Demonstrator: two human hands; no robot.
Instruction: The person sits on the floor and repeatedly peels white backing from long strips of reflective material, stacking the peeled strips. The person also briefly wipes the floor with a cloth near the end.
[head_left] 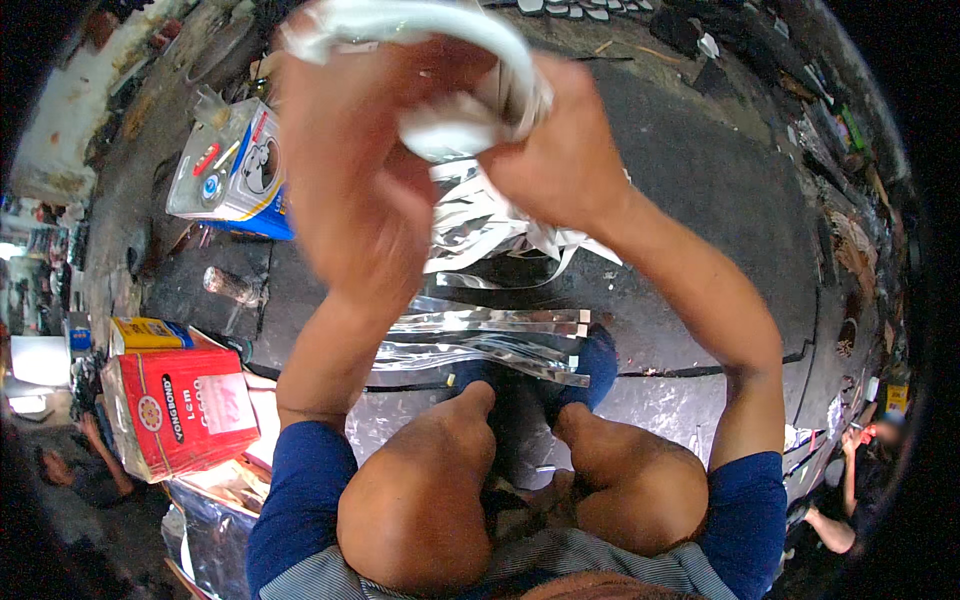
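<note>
A glossy white, silvery band (505, 45) curves in a loop close in front of me at the top of the head view. My right hand (560, 150) is closed around the band's right side. My left hand (350, 150) is raised beside its left part; motion smears the fingers, so their grip cannot be made out. Below the hands, a tangled pile of shiny silver strips (480, 225) lies on the dark mat (700, 230). Nearer to me, several flat silver strips (480, 322) are laid out side by side, close to my feet.
On the left stand a blue and white tin (225, 175), a glass jar (230, 286) and a red tin (180, 415) on an open box (215, 500). One person (90, 465) is at the far left, another (850, 490) at the far right. Scraps (845, 240) litter the right edge.
</note>
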